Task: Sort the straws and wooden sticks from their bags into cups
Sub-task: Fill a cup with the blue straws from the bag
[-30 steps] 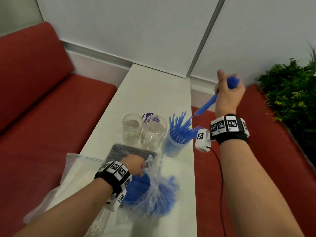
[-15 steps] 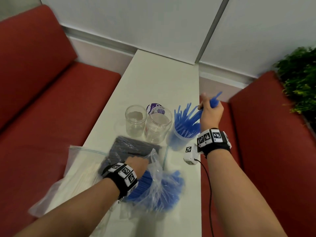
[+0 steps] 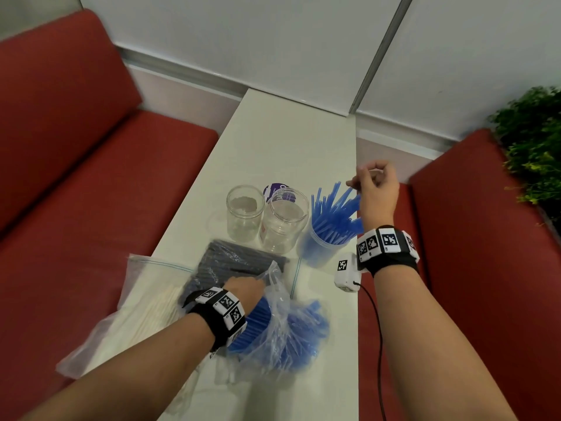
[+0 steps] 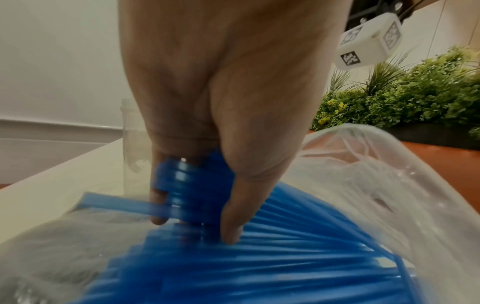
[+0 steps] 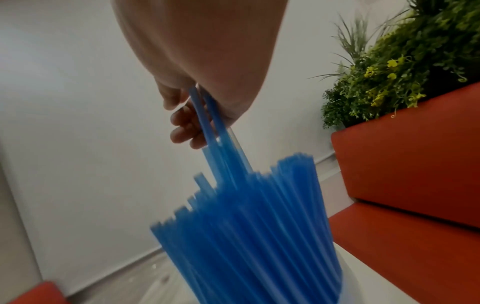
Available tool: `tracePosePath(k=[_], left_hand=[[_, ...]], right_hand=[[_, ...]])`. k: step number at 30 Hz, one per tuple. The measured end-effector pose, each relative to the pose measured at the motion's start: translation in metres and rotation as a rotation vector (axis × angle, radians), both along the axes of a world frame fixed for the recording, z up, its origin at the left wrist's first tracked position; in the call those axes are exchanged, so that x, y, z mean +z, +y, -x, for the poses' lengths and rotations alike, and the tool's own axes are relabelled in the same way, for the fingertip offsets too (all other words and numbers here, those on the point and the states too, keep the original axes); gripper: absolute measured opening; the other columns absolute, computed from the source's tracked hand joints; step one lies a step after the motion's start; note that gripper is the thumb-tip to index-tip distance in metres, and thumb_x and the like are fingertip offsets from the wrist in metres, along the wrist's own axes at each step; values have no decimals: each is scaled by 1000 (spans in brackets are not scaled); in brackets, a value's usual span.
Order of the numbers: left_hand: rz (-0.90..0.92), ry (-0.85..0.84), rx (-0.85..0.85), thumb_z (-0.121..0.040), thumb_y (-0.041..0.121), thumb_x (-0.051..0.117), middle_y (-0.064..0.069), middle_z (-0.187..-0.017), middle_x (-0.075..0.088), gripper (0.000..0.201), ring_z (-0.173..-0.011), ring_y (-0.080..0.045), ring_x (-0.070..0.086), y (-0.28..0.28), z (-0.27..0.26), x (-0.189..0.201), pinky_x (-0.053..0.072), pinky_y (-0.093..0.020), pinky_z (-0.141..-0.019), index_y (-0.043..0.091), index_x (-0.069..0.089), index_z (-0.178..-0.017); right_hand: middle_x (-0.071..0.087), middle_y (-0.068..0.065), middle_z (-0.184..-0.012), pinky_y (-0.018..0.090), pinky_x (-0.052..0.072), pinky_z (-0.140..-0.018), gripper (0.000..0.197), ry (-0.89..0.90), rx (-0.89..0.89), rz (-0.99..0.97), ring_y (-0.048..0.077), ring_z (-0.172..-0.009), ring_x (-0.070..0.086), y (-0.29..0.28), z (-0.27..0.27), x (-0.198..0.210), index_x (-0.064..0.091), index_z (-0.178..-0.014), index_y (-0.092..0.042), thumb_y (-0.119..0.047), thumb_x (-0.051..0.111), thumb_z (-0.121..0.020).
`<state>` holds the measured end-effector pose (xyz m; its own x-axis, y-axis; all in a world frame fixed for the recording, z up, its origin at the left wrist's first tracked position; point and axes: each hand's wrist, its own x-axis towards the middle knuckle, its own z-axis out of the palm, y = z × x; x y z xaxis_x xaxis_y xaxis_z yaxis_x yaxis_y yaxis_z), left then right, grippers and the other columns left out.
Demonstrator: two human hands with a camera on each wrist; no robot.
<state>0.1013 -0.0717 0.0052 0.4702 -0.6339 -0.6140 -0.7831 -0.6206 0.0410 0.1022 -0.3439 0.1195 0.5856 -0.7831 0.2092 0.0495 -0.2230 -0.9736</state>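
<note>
left hand (image 4: pixel 221 115) fingertips blurred — among blue straws (image 4: pixel 285 257)

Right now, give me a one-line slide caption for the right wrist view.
Right hand pinches two blue straws above the full cup's bundle.
</note>
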Motion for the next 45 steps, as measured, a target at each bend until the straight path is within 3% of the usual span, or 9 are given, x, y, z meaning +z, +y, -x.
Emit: tracePosePath(k=[9, 14, 19, 23, 30, 33, 35, 39, 45], left_hand=[[-103, -90, -78, -99, 11, 47, -4, -125, 62, 25, -116, -25, 58, 2, 6, 12, 38, -41, -100, 15, 60, -120], [-121, -99, -53, -100, 14, 46, -3, -124, 63, 24, -116, -23, 59, 2, 4, 20, 39, -38, -98, 14, 63, -117], [-160, -102, -23, -101, 14, 46, 1, -118, 65, 22, -110, -19, 60, 7, 7, 24, 37, -35, -88, 15, 66, -111], [-171, -129, -10, -100, 12, 46, 0, -116, 66, 23, -107, -20, 61, 11, 10, 31, 39, -35, -84, 14, 67, -110], [-153, -194, 9, -99, 20, 51, -3, -132, 60, 29, -123, -21, 56, 19, 15, 73, 42, -36, -101, 14, 62, -125], [-72, -226, -13, -101, 18, 45, -7, -135, 59, 33, -125, -23, 54, 22, 15, 105, 44, -34, -102, 10, 60, -130], [15, -265, -8, -100, 17, 46, -7, -127, 62, 30, -118, -24, 59, 21, 18, 130, 46, -35, -89, 10, 63, -124], [320, -337, -67, -94, 42, 57, 0, -86, 65, 30, -73, -17, 58, 25, 8, 179, 41, -30, -59, 15, 70, -92], [831, -123, 12, -95, 63, 38, 5, -74, 65, 54, -74, -13, 60, 31, 6, 188, 48, -33, -71, 22, 67, -75]], right_hand=[[69, 5, -110, 28, 40, -103, 24, 352, -30, 501, 23, -110, 62, 7, 10, -22, 71, -113, -13, -25, 51, -107], [22, 10, -170, 56, -10, -125, 62, 926, 119, 656, 34, -159, -1, 18, 18, -35, 33, -160, -15, -51, 29, -110], [33, 10, -165, 44, -2, -129, 55, 373, -39, 696, 27, -159, 9, 53, 39, -32, 35, -158, -12, -33, 48, -109], [56, -9, -140, 24, 37, -116, 43, 175, 326, 507, -4, -134, 47, 111, 57, -32, 52, -146, -19, -15, 50, -103], [55, 8, -145, 33, 42, -114, 72, 756, 995, 147, 18, -134, 53, 187, 88, -85, 41, -151, -11, -1, 72, -87], [69, 3, -98, 24, 48, -82, 17, 787, 896, 319, 5, -87, 60, 203, 87, -95, 64, -100, -14, -6, 73, -88], [55, -13, -57, 19, 37, -60, 40, 693, 764, 257, -7, -54, 47, 208, 83, -98, 48, -64, -23, 2, 63, -91], [56, -10, -50, 21, 42, -51, 37, 478, 628, -10, 0, -46, 48, 216, 83, -86, 53, -66, -23, -8, 66, -97], [54, 7, -62, 30, 43, -56, 25, 293, 578, -132, 13, -55, 50, 221, 74, -48, 57, -73, -11, -4, 66, -96]])
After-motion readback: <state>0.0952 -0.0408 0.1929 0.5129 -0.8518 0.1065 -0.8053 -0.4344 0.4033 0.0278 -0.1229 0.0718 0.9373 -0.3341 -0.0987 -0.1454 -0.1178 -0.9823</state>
